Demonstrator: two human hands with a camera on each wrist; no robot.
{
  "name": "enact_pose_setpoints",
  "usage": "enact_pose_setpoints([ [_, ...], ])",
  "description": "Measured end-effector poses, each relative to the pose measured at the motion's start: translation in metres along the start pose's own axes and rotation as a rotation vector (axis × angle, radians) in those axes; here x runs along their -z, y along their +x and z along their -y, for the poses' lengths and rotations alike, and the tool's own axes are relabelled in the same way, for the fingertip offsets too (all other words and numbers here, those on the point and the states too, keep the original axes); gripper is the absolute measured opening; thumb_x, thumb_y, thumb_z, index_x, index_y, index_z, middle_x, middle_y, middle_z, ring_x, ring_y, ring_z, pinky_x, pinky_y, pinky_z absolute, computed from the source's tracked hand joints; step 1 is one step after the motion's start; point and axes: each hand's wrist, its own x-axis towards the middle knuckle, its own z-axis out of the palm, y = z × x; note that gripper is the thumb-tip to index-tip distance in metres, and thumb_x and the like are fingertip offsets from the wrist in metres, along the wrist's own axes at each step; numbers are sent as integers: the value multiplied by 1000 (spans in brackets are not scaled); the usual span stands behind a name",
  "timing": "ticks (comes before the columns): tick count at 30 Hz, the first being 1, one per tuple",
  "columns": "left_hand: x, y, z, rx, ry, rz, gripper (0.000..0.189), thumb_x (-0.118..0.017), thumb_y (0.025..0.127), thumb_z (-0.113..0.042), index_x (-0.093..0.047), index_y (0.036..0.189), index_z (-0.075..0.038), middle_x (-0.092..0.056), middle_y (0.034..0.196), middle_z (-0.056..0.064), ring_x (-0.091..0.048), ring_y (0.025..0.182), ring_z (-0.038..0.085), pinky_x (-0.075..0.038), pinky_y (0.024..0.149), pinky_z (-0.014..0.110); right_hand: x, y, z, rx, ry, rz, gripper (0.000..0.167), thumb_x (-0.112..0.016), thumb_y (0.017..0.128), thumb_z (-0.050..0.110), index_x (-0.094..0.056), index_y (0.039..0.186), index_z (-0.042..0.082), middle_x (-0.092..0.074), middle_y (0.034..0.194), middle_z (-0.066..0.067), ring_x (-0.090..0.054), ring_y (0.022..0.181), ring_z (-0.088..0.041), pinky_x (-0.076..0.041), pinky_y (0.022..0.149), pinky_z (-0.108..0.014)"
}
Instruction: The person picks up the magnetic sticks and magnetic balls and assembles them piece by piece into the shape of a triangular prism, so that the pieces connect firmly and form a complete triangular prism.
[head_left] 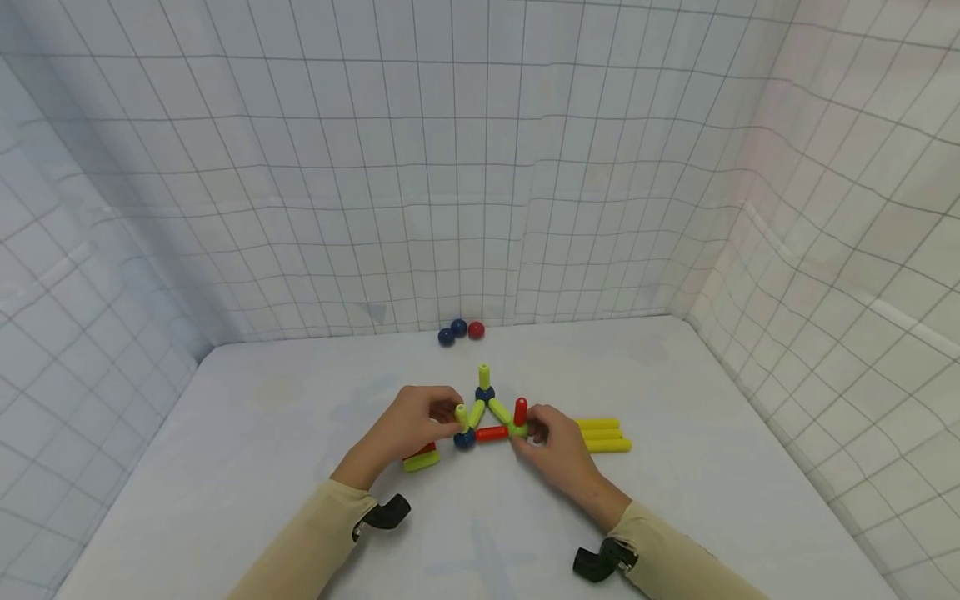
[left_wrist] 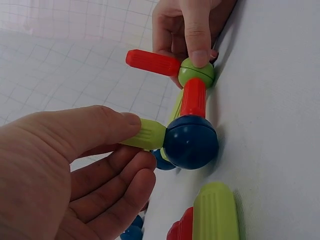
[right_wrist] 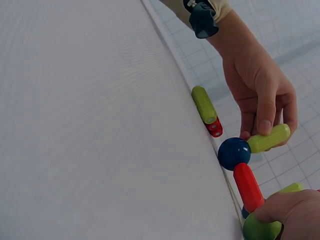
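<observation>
A triangle of rods and balls lies flat on the table. Its front side is a red rod (head_left: 492,433), joining a dark blue ball (head_left: 465,439) to a lime green ball (left_wrist: 190,76). Two lime rods run back to another blue ball (head_left: 485,394), which bears an upright lime rod (head_left: 484,377). With thumb and fingers, my left hand (head_left: 416,421) pinches the upright lime rod (left_wrist: 150,135) on the left blue ball. My right hand (head_left: 558,450) grips the lime ball, its thumb pressed on it; an upright red rod (head_left: 521,412) stands there.
Several yellow rods (head_left: 609,446) lie to the right of my right hand. Beneath my left wrist are a lime rod (head_left: 422,461) and red rods (right_wrist: 216,129). Two blue balls (head_left: 447,337) and a red ball (head_left: 476,330) sit at the table's back edge, before a gridded curtain.
</observation>
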Motion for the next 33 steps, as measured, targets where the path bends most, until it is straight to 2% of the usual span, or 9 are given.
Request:
enact_pose_setpoints([
  [7,3,1,-1,-12,3,25,25,-86,95,-15,-77,118,-12,-74,101,-8,-71,94,10,-61,90,37,0,0,-1,-11,5,-6,24,-89,90,10,-73,108,15,-64,92,7,-60,81,-13,-54,74,-28],
  [11,16,-1,3,-23,3,25,27,-82,98,-14,-77,124,-8,-76,112,0,-71,100,14,-60,93,40,-2,-1,-1,6,19,-10,25,-89,90,9,-73,108,14,-64,92,8,-60,81,-13,-55,73,-28],
  [13,28,0,4,-17,6,-15,28,-79,100,-12,-76,127,-6,-76,118,7,-71,103,18,-60,95,43,-3,-1,0,12,32,-3,25,-88,90,9,-73,109,14,-64,92,8,-60,82,-13,-55,74,-28],
  [16,44,9,2,-7,24,-122,29,-78,101,-12,-75,129,-4,-75,123,12,-72,106,25,-60,97,46,-4,-1,-1,5,35,-4,24,-88,91,10,-73,108,16,-64,92,9,-60,82,-13,-55,75,-28],
  [20,64,33,5,-6,62,-248,34,-79,101,-12,-73,134,-3,-74,127,13,-72,111,30,-59,99,47,-1,-1,0,2,24,-15,24,-88,90,9,-73,108,15,-64,92,9,-60,82,-14,-55,75,-29],
  [23,72,52,14,6,83,-284,36,-78,102,-12,-72,136,-2,-73,131,16,-72,114,34,-58,100,49,1,-2,2,0,25,-12,24,-88,90,9,-73,109,15,-64,92,8,-60,82,-15,-54,75,-29],
  [26,73,69,28,44,110,-260,37,-76,103,-13,-71,138,-2,-71,135,18,-70,118,38,-58,100,52,2,-3,4,0,32,-11,24,-88,90,8,-73,108,14,-64,92,7,-61,82,-16,-54,74,-29],
  [31,67,92,49,119,196,-124,43,-73,104,-16,-67,146,-4,-66,144,20,-65,126,39,-56,102,53,2,-3,3,2,26,-9,25,-88,90,7,-74,108,14,-65,92,6,-60,82,-15,-54,74,-29],
  [33,64,98,54,143,207,-98,46,-73,104,-15,-65,148,-5,-64,146,20,-63,129,40,-56,103,53,2,-2,3,3,19,-5,25,-88,90,7,-73,109,13,-65,93,6,-60,82,-15,-55,74,-29],
])
